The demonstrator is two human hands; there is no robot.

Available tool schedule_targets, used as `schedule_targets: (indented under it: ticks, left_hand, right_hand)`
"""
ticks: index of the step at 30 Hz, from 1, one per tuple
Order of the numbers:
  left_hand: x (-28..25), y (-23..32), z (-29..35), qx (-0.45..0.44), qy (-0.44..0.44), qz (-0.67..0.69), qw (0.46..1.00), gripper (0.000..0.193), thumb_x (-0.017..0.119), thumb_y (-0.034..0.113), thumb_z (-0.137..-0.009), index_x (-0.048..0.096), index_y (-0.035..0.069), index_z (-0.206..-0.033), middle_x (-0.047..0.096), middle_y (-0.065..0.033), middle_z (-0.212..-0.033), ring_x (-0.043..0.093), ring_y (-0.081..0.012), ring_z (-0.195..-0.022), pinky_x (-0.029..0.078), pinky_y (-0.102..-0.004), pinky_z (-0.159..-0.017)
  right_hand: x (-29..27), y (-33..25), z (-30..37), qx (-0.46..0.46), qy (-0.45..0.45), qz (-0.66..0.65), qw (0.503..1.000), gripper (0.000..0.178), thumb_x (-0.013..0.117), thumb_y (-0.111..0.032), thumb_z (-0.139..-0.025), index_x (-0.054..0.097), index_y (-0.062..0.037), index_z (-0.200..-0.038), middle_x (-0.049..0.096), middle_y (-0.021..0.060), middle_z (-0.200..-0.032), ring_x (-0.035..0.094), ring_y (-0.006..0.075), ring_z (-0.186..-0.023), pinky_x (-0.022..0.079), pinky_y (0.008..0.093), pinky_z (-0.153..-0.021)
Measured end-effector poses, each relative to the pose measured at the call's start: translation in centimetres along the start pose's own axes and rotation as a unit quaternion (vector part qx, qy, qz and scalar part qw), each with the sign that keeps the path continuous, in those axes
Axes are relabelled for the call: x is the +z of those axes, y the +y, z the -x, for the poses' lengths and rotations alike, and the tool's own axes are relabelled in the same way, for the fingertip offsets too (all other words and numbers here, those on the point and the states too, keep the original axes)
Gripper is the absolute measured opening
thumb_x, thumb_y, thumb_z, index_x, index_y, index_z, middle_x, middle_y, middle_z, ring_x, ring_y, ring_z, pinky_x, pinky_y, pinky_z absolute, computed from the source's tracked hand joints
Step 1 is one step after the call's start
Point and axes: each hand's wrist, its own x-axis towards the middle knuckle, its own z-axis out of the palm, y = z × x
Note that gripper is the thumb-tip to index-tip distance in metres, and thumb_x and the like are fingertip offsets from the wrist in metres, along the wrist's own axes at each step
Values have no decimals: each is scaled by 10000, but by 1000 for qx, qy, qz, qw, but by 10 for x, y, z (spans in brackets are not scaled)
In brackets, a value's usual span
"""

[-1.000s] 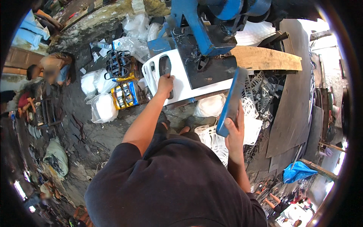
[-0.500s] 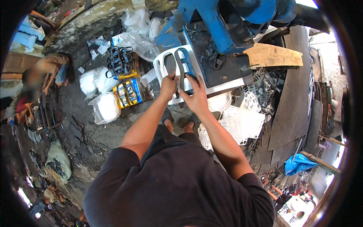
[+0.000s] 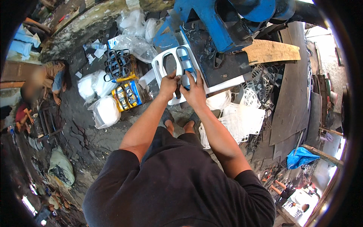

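A white sheet with a sole-shaped opening lies at the blue machine's near edge. On its right part rests a sole-shaped cutting die, a thin-walled outline with crossbars. My left hand is closed, its thumb and fingertips pinched at the sheet's narrow strip beside the die's left edge. Bent over the die's near end, my right hand grips it between thumb and fingers. My hands cover that end of the die and part of the sheet.
A blue machine with a dark plate stands ahead. Black die frames, a yellow-blue package and white bags lie left. Cut white sheets are piled right. Another person crouches far left.
The cutting die, tilted with its dark side wall showing before, now lies flatter on the white sheet. My right hand has moved slightly with it; my left hand stays almost in place.
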Motion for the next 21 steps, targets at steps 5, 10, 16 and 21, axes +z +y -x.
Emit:
schedule_targets:
  ticks: [5,10,16,21]
  left_hand:
    - [-2,-1,-2,-9,-32,7,999,411,581,18,-942,538,-54,-1344,669,-68,-1026,605,-123,-806,489,-271,-678]
    - [-11,-14,-14,-7,-16,24,1000,477,616,24,-939,478,-54,-1388,666,-62,-1034,625,-122,-809,515,-275,-678]
    - [11,-1,-12,-15,-22,29,999,463,597,61,-953,494,26,-1403,654,-22,-998,600,-99,-770,498,-261,-639]
    - [43,-17,-42,12,-7,20,1000,485,629,72,-936,492,-4,-1394,659,-30,-1010,587,-102,-768,469,-268,-630]
  right_hand:
    - [-9,0,5,-30,26,48,998,611,721,-305,-818,520,-57,-1340,382,269,-1425,451,456,-1253,437,496,-1003]
    - [-17,14,57,233,72,-158,957,569,664,-346,-914,491,60,-1272,529,245,-1266,540,377,-1136,458,456,-958]
    - [-22,65,33,467,94,-573,667,403,566,-278,-993,494,53,-1212,609,138,-1084,619,202,-938,525,321,-784]
    - [-25,98,13,477,127,-533,687,255,516,-199,-1014,535,22,-1141,634,86,-1004,632,164,-876,525,293,-734]
